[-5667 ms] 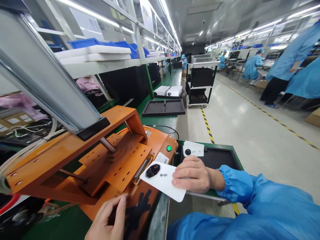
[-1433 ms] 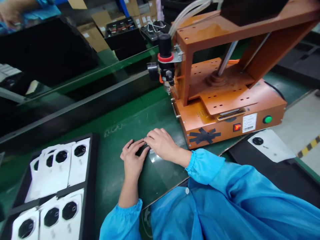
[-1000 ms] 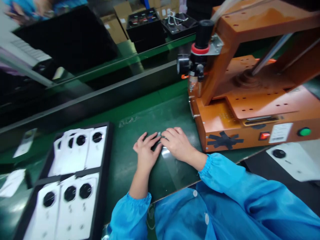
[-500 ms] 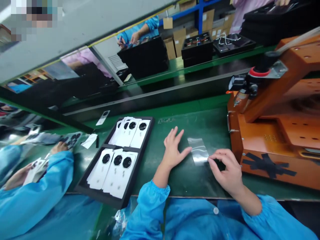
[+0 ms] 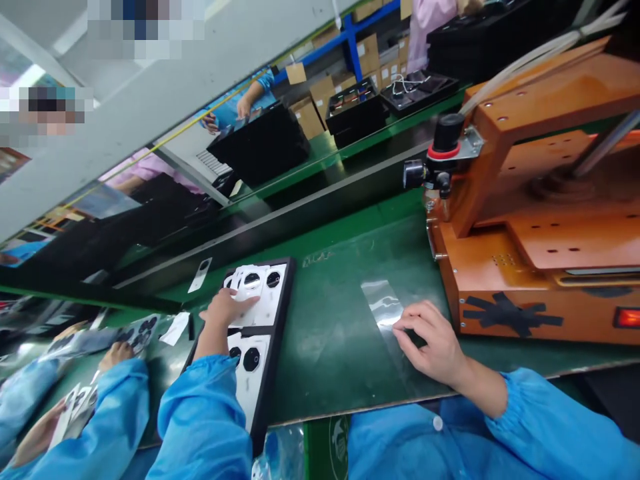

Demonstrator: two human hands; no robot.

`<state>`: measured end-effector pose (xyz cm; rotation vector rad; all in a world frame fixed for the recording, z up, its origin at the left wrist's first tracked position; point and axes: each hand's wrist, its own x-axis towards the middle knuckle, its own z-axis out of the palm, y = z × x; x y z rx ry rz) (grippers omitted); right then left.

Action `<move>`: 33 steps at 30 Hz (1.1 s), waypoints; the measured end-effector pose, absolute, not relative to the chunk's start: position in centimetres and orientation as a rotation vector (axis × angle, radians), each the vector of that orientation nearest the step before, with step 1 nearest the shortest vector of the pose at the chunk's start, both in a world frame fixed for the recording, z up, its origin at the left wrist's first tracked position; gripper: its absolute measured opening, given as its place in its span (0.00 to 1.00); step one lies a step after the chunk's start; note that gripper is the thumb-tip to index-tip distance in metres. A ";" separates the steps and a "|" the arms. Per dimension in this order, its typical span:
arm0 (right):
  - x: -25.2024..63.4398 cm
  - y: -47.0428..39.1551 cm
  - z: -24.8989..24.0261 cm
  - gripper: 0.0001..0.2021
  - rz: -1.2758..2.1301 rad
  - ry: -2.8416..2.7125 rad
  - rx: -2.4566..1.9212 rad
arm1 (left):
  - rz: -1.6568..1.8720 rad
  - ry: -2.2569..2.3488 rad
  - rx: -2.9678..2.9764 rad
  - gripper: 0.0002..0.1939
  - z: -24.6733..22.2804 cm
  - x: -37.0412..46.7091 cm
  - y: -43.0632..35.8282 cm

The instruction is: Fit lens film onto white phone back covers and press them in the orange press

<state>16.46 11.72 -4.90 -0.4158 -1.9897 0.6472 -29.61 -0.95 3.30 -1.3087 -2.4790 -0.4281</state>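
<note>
My left hand (image 5: 225,313) is over the upper compartment of a black tray (image 5: 259,420), thumb stretched out and apart from the fingers. It rests at the white phone back panels (image 5: 277,303) there, each with a round black camera area; the fingertips are partly hidden. More white panels (image 5: 255,380) lie in the lower compartment, partly covered by my left sleeve. My right hand (image 5: 435,347) pinches the edge of a clear plastic film (image 5: 383,303) between thumb and fingertips. Shiny and see-through, the film is just above or on the green table.
An orange machine (image 5: 505,267) with a black gauge stands at the right. At the left a co-worker's hands (image 5: 117,353) handle similar panels. A single panel (image 5: 200,275) and a white paper piece (image 5: 175,328) lie behind the tray. Black boxes (image 5: 357,110) stand across the line.
My left hand has moved left from beside the film to the panels in the tray. My right hand keeps its pinch on the film. The view has turned somewhat to the right.
</note>
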 end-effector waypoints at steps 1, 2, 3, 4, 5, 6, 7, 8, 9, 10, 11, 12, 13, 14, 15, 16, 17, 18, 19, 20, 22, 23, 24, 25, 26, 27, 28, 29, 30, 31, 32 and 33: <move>16.5 11.7 -4.9 0.09 0.651 -1.987 -0.423 | -0.441 -2.530 -1.221 0.31 3.4 -29.8 -1.0; 16.5 11.7 -4.9 0.09 0.656 -1.985 -0.430 | -0.440 -2.582 -1.125 0.32 3.7 -29.9 -1.1; 16.4 11.7 -4.9 0.09 0.660 -1.984 -0.435 | -0.441 -2.625 -1.028 0.32 4.0 -29.9 -1.2; 16.4 11.7 -4.9 0.09 0.664 -1.981 -0.441 | -0.457 -2.647 -0.940 0.30 4.4 -29.6 -1.4; 16.4 11.7 -4.8 0.09 0.672 -1.977 -0.444 | -0.479 -2.653 -0.866 0.27 4.8 -29.0 -1.6; 16.4 11.7 -4.7 0.09 0.687 -1.968 -0.449 | -0.501 -2.647 -0.816 0.25 5.2 -28.0 -1.8; 16.4 11.7 -4.5 0.09 0.710 -1.952 -0.456 | -0.546 -2.640 -0.793 0.25 5.4 -26.6 -2.0; 16.4 11.6 -4.3 0.08 0.748 -1.930 -0.475 | -0.616 -2.648 -0.817 0.27 5.4 -24.6 -2.2; 16.4 11.6 -4.1 0.06 0.798 -1.899 -0.505 | -0.692 -2.673 -0.886 0.31 5.1 -22.1 -2.4; 16.3 11.5 -3.9 0.05 0.863 -1.865 -0.548 | -0.890 -2.721 -0.983 0.31 4.5 -19.3 -2.6; 16.1 11.5 -3.7 0.03 0.937 -1.826 -0.600 | -1.059 -2.806 -1.182 0.29 3.6 -16.2 -2.8; 15.9 11.4 -3.5 0.02 1.015 -1.785 -0.657 | -1.133 -2.845 -1.307 0.24 2.4 -13.0 -3.0; 15.6 11.5 -3.3 0.04 1.094 -1.749 -0.712 | -1.182 -2.875 -1.384 0.21 1.0 -9.8 -3.1; 15.3 11.6 -3.2 0.05 1.169 -1.723 -0.760 | -1.244 -2.889 -1.435 0.20 -0.4 -6.8 -3.1; 14.9 11.8 -3.0 0.06 1.234 -1.708 -0.800 | -1.278 -2.899 -1.477 0.20 -1.9 -4.2 -3.0; 14.5 12.0 -3.0 0.06 1.286 -1.704 -0.836 | -1.302 -2.897 -1.498 0.20 -3.2 -1.9 -2.8; 14.1 12.3 -3.0 0.06 1.325 -1.710 -0.865 | -1.319 -2.888 -1.515 0.20 -4.4 -0.1 -2.7; 13.8 12.6 -3.0 0.06 1.348 -1.724 -0.889 | -1.331 -2.876 -1.525 0.20 -5.3 1.3 -2.5; 13.5 12.9 -3.0 0.06 1.353 -1.740 -0.908 | -1.321 -2.854 -1.527 0.20 -6.0 2.1 -2.3; 13.2 13.2 -3.1 0.05 1.342 -1.758 -0.923 | -1.273 -2.826 -1.530 0.21 -6.4 2.6 -2.3; 12.9 13.7 -3.2 0.05 1.292 -1.796 -0.942 | -1.082 -2.729 -1.530 0.27 -6.8 2.6 -2.7; 12.9 13.8 -3.3 0.05 1.259 -1.814 -0.948 | -0.977 -2.647 -1.535 0.30 -6.7 2.5 -3.1; 12.8 14.0 -3.3 0.05 1.227 -1.831 -0.955 | -0.890 -2.543 -1.564 0.31 -6.7 2.3 -3.6; 12.8 14.0 -3.4 0.05 1.204 -1.849 -0.961 | -0.830 -2.432 -1.623 0.32 -6.6 2.3 -4.1; 12.7 14.1 -3.5 0.05 1.187 -1.868 -0.970 | -0.795 -2.330 -1.703 0.31 -6.5 2.4 -4.7; 12.7 14.0 -3.5 0.05 1.175 -1.887 -0.983 | -0.764 -2.243 -1.790 0.30 -6.5 2.7 -5.2; 12.6 13.9 -3.5 0.05 1.166 -1.910 -1.000 | -0.728 -2.180 -1.871 0.29 -6.6 3.1 -5.7; 12.5 13.8 -3.6 0.05 1.159 -1.938 -1.020 | -0.683 -2.148 -1.933 0.29 -6.7 3.5 -6.0; 12.4 13.6 -3.6 0.05 1.152 -1.970 -1.039 | -0.642 -2.141 -1.960 0.30 -6.9 4.0 -6.2; 12.3 13.4 -3.6 0.04 1.143 -2.008 -1.053 | -0.616 -2.146 -1.960 0.31 -7.1 4.4 -6.3; 12.2 13.1 -3.5 0.04 1.131 -2.051 -1.059 | -0.606 -2.153 -1.947 0.31 -7.3 4.7 -6.3; 12.1 12.8 -3.5 0.04 1.119 -2.094 -1.058 | -0.607 -2.159 -1.932 0.31 -7.5 4.9 -6.3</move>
